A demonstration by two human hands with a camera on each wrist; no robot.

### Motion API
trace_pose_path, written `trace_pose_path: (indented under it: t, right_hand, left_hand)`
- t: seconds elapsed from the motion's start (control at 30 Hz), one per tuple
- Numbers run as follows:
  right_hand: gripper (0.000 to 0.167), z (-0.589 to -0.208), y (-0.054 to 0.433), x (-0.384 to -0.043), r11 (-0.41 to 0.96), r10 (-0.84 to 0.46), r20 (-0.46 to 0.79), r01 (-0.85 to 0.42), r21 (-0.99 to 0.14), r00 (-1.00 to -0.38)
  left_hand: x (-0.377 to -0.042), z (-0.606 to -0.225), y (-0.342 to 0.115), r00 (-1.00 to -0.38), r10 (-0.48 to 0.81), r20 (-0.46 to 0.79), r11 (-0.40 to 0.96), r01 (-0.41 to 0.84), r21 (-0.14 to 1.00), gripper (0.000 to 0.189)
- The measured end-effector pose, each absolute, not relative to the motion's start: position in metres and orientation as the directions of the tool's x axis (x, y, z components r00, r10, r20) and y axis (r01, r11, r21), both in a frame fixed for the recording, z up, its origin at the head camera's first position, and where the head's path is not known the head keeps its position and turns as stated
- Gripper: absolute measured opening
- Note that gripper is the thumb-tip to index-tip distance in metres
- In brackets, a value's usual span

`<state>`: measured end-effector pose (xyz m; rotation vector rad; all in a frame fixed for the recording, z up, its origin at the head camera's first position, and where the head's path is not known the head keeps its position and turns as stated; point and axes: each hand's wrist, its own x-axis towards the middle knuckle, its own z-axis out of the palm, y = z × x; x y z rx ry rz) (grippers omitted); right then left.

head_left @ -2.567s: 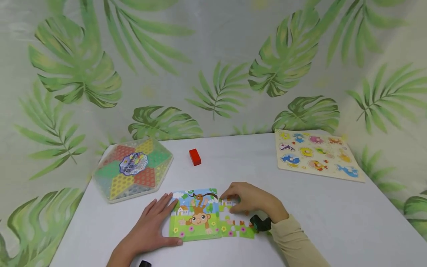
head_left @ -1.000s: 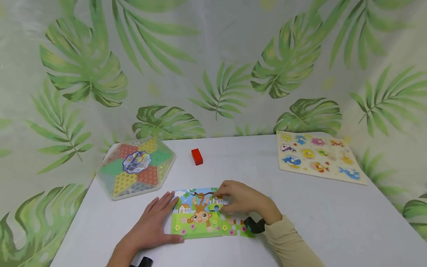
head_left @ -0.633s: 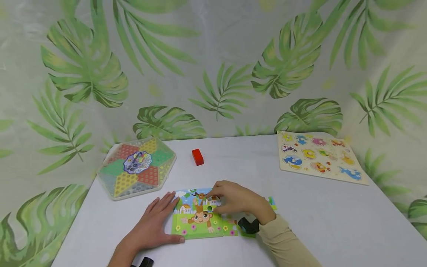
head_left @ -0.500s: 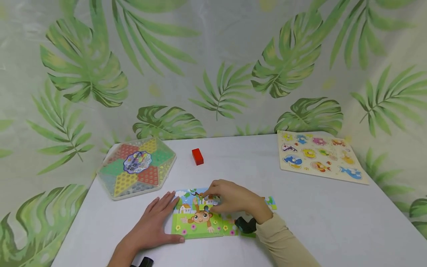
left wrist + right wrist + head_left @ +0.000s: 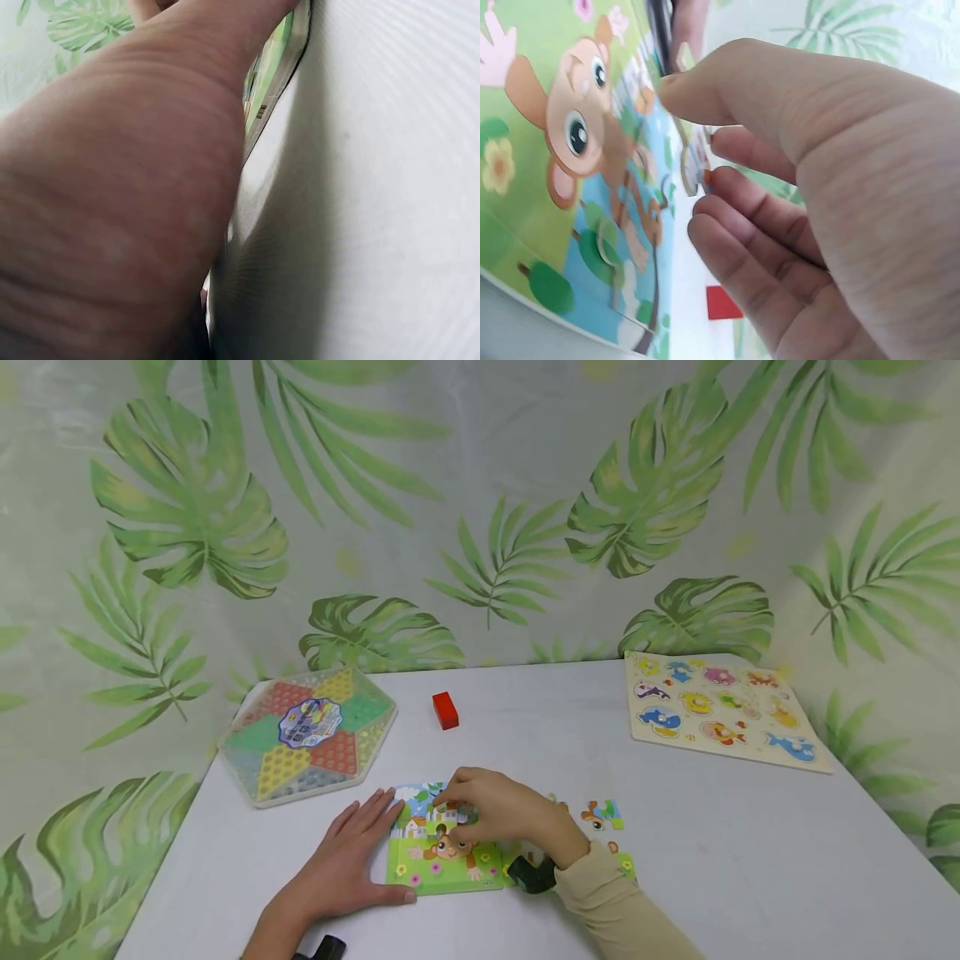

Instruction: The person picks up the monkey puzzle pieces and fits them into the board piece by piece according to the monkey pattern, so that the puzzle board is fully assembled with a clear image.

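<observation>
A monkey jigsaw puzzle [image 5: 442, 883] lies near the front of the table, its picture mostly assembled. My left hand [image 5: 341, 864] rests along its left side, fingers stretched to the upper left corner and thumb near the lower edge. Over the picture's upper part, my right hand [image 5: 498, 810] pinches a jigsaw piece [image 5: 442, 821] printed with a small house. The right wrist view catches that jigsaw piece [image 5: 690, 161] tilted up between thumb and fingers, above the board. Much of the puzzle's upper right is hidden behind the right hand.
Several loose jigsaw pieces [image 5: 603, 815] lie right of the puzzle, partly under the right forearm. Farther back are a hexagonal Chinese checkers board [image 5: 311, 727] at left, a red block [image 5: 446, 711] in the middle, and a sea-animal peg puzzle [image 5: 720, 714] at right.
My right hand has moved left from the loose pieces to over the puzzle, carrying the house jigsaw piece. More loose pieces show at right. My left hand has kept its place at the puzzle.
</observation>
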<state>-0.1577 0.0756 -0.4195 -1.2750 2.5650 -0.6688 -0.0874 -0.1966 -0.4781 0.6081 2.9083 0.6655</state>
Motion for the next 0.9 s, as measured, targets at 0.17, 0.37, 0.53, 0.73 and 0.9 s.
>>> trace_pose_path:
  t: [0.17, 0.37, 0.53, 0.73, 0.9]
  right_hand:
    - [0.04, -0.426, 0.07, -0.154, 0.515, -0.8, 0.013, -0.698, -0.497, -0.6]
    - [0.04, -0.424, 0.065, -0.155, 0.503, -0.806, 0.043, -0.72, -0.478, -0.59]
    - [0.038, -0.423, 0.061, -0.155, 0.499, -0.811, 0.042, -0.728, -0.47, -0.583]
    - [0.037, -0.426, 0.059, -0.152, 0.497, -0.807, 0.059, -0.73, -0.47, -0.587]
    - [0.04, -0.427, 0.057, -0.151, 0.479, -0.811, 0.082, -0.739, -0.474, -0.579]
  left_hand:
    - [-0.085, -0.48, -0.198, -0.913, 0.409, -0.004, 0.822, 0.366, 0.437, 0.124]
    - [-0.089, -0.481, -0.199, -0.911, 0.41, 0.042, 0.817, 0.387, 0.428, 0.121]
    - [-0.089, -0.481, -0.2, -0.911, 0.409, 0.042, 0.814, 0.386, 0.434, 0.122]
    - [-0.087, -0.48, -0.199, -0.908, 0.415, 0.051, 0.815, 0.396, 0.422, 0.122]
    - [-0.086, -0.48, -0.198, -0.903, 0.423, 0.075, 0.809, 0.414, 0.418, 0.121]
